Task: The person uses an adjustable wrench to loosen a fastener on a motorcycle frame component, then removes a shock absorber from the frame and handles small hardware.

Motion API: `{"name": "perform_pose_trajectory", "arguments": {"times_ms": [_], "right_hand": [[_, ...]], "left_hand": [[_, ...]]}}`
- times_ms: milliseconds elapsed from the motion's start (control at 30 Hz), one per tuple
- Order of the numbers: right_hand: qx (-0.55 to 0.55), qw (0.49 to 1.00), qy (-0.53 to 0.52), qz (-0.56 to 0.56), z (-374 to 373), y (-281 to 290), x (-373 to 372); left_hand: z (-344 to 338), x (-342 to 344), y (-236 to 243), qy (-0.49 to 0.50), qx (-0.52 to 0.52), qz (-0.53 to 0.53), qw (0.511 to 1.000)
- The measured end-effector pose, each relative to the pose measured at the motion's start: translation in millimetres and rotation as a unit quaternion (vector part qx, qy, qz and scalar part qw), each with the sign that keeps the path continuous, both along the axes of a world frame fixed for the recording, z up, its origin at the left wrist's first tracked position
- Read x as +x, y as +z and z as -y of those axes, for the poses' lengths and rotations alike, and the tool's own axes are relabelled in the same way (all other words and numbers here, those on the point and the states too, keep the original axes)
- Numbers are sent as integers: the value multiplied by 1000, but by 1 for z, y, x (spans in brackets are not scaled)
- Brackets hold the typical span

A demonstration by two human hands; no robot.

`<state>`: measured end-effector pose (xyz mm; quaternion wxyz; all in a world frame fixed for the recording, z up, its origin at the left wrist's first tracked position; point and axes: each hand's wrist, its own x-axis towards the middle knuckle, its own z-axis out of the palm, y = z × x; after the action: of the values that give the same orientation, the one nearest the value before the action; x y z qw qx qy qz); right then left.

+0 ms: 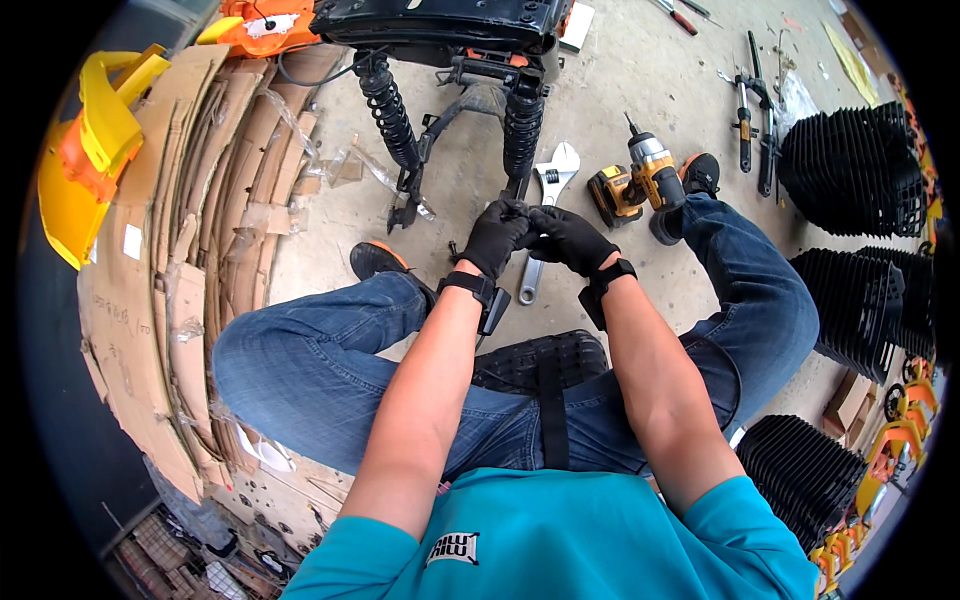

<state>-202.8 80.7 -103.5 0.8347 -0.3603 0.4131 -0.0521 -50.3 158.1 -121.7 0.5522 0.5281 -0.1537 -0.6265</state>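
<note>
Both my hands wear black gloves and meet in front of me at the lower end of a coil shock absorber [522, 135]. My left hand [497, 238] and my right hand [572, 241] have curled fingers pressed together at the fingertips; whatever they pinch is hidden. The shock hangs from a black vehicle frame [435, 45], with a second coil shock [388, 110] to its left. Partly behind my right hand, an adjustable wrench [558, 170] lies on the floor. Right of it sits a yellow and black cordless drill [655, 172], its bit pointing away from me.
Flattened cardboard [190, 250] is stacked at the left, with a yellow and orange plastic part [90, 165] on it. Stacks of black ribbed parts [850, 170] line the right side. Long black and silver tools [762, 115] lie at the far right.
</note>
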Motion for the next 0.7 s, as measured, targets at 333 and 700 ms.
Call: {"name": "perform_pose_trajectory", "arguments": {"times_ms": [333,700], "right_hand": [[8,1000,-8,-19,-1,-28,-17],[67,996,-45,22,-8,-22,-20]], "left_hand": [[-4,-11,0,-133,31,383,914],[-10,-13,-6,-162,53,356,919]]}}
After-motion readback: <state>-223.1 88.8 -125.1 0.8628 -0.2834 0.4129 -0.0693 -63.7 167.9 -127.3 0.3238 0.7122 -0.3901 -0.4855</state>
